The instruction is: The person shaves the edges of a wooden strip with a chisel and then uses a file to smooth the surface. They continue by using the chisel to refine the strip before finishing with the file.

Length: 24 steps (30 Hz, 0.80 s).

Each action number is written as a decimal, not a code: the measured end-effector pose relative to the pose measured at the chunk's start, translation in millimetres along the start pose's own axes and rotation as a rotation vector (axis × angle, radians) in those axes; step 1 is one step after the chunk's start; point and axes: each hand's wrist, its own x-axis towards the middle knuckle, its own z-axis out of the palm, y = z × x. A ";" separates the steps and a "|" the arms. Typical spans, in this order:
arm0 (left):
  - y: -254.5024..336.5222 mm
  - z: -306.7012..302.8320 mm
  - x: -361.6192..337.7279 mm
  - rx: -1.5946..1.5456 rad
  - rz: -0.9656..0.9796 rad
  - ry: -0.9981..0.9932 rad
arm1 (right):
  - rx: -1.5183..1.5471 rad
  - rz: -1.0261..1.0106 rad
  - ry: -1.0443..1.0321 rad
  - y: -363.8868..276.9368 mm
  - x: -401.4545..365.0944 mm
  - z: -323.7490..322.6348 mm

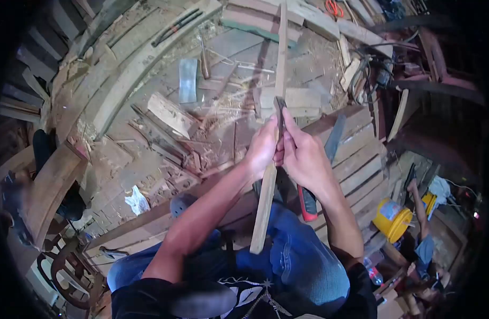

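A long, narrow wooden strip [264,210] runs from above my lap up past the top of the view. My left hand [263,143] is closed around it from the left, and my right hand [304,154] grips at the same spot from the right. Between my fingers a dark, narrow piece [279,105] lies along the strip; its kind I cannot make out. My right thumb or finger presses near it. Beneath my right forearm rests a handsaw with a red and black handle [307,203], its blade [335,139] pointing away.
Slatted boards [361,165] lie before my knees. Beyond are wood offcuts [172,114], shavings, a curved metal plate [188,80], a wooden-handled tool [204,65] and long-handled pincers [175,27]. White crumpled paper [137,201] lies left. A yellow bucket [392,219] and another person's leg [421,210] are right.
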 end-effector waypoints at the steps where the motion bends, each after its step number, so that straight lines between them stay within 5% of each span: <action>1: -7.0 0.8 6.0 -0.073 0.040 0.029 | -0.108 0.006 0.005 2.5 1.5 2.6; 18: -11.4 -5.2 9.2 -0.138 0.086 0.019 | -0.381 0.063 0.053 -16.0 19.5 9.4; 22: -4.4 1.6 -2.1 -0.058 0.029 -0.004 | -0.172 0.144 0.023 -17.1 33.6 3.8; 24: -4.0 3.9 -1.8 -0.040 0.015 -0.004 | -0.326 0.030 0.067 -5.2 45.6 4.4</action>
